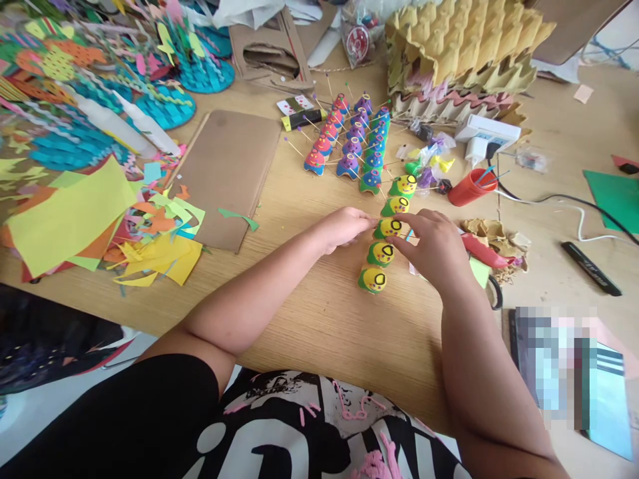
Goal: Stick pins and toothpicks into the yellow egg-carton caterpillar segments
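In the head view we see a strip of yellow-and-green painted domes (383, 253) between our hands, lumpy, with dark rings on top. Our left hand (348, 228) has its fingers drawn together, tips at the middle dome's left side; our right hand (433, 243) curves, thumb and forefinger slightly parted at its right. We cannot tell whether either grips. Beyond both hands stand knobbly red domes (325, 142) bristling with thin sticks. Left of our left hand lies flat brown cardboard (227, 176); beyond our right, a smooth red cup (468, 188).
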Motion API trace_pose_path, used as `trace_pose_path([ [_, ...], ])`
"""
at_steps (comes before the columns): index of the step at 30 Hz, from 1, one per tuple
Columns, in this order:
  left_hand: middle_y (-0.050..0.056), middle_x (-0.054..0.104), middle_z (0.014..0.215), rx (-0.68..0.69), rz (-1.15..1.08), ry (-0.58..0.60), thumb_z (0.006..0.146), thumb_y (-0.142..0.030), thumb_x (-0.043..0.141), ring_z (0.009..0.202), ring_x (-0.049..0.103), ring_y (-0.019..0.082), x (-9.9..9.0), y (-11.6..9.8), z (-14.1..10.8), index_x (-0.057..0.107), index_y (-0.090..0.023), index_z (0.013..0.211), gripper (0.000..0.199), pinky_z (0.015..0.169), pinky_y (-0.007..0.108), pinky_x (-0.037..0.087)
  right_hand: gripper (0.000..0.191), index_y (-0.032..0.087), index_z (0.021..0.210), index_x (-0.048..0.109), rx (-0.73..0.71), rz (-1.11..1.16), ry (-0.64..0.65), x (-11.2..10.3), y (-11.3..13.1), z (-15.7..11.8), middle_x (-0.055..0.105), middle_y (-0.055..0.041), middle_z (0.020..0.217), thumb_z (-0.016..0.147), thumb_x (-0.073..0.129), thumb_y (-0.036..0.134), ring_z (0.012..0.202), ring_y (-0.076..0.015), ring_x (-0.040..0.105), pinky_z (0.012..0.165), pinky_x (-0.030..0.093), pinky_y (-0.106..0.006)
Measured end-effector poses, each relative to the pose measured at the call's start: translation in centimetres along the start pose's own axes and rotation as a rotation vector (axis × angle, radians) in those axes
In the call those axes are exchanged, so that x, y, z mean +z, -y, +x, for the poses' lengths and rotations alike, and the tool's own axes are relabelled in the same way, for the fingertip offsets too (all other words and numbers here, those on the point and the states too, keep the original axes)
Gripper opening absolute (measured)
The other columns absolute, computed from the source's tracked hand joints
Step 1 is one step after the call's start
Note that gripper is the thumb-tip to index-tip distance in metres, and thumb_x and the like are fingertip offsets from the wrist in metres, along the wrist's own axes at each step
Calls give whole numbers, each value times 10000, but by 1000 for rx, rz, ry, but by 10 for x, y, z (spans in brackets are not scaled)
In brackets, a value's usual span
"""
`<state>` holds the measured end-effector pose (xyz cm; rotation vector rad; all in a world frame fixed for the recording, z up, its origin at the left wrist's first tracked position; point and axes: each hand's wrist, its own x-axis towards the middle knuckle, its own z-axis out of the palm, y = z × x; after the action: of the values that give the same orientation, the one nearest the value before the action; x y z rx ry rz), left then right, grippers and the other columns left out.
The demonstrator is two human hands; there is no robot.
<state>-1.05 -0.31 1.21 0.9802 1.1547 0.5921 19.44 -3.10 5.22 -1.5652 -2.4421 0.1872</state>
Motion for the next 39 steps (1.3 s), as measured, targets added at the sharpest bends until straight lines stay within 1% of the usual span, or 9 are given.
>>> trace_pose_path([
  [2, -90, 293, 500, -78, -121, 80, 762, -498, 870, 412, 197, 41, 1, -5, -3, 542, -206, 689, 445, 461, 247, 57, 374, 198, 1238, 756, -5, -2, -2, 0, 0, 0, 720, -121, 935, 962, 626, 416, 897, -304, 632, 817, 455, -415],
  [4, -98, 263, 516, -120, -195, 129, 737, -529, 888, 409, 183, 32, 2, -10, -6, 487, -213, 675, 514, 458, 237, 42, 378, 201, 1236, 755, -11, -3, -7, 1, -1, 0, 720, -121, 936, 968, 618, 429, 894, -302, 632, 812, 455, -411],
  [7, -95, 257, 525, -169, -265, 164, 778, -522, 861, 413, 194, 34, 4, -13, -9, 496, -209, 693, 488, 443, 220, 48, 378, 210, 1234, 756, -16, -4, -15, 0, -1, -1, 722, -117, 934, 969, 619, 441, 888, -298, 632, 804, 453, -405],
  [13, -96, 239, 506, -240, -392, 162, 859, -453, 812, 417, 179, 29, 10, -11, -10, 496, -196, 699, 438, 415, 179, 43, 381, 196, 1225, 766, -10, -12, 10, -4, 1, -1, 721, -116, 919, 965, 635, 441, 866, -290, 633, 788, 446, -397],
  [19, -94, 229, 501, -203, -411, 181, 873, -462, 804, 418, 190, 31, 13, -7, -8, 442, -193, 652, 502, 398, 174, 71, 371, 210, 1215, 767, -9, -8, 15, -7, 3, -1, 714, -112, 903, 976, 613, 449, 863, -289, 628, 779, 438, -395],
  [25, -93, 243, 481, -218, -471, 176, 930, -394, 753, 402, 217, 34, 15, -5, -8, 461, -188, 657, 449, 371, 148, 116, 348, 209, 1217, 767, -9, -13, 20, -7, 4, -1, 719, -112, 915, 962, 637, 407, 869, -288, 629, 789, 441, -399],
  [29, -91, 263, 471, -260, -563, 180, 1039, -284, 579, 381, 239, 29, 15, -6, -8, 464, -173, 668, 404, 351, 112, 164, 355, 206, 1234, 763, -7, -30, 7, -6, 3, -1, 723, -110, 925, 947, 664, 390, 885, -291, 634, 799, 446, -400],
  [31, -92, 268, 472, -276, -589, 181, 1067, -247, 503, 369, 238, 27, 15, -6, -9, 464, -168, 675, 401, 345, 108, 173, 364, 198, 1241, 765, -3, -38, 15, -6, 2, -1, 727, -114, 929, 936, 684, 380, 892, -295, 639, 802, 450, -402],
  [39, -92, 258, 487, -278, -610, 149, 1060, -234, 496, 364, 243, 33, 19, -3, -8, 439, -171, 657, 412, 345, 121, 160, 367, 191, 1239, 768, 3, -31, 25, -7, 4, -1, 729, -116, 932, 933, 689, 377, 899, -298, 642, 804, 449, -404],
])
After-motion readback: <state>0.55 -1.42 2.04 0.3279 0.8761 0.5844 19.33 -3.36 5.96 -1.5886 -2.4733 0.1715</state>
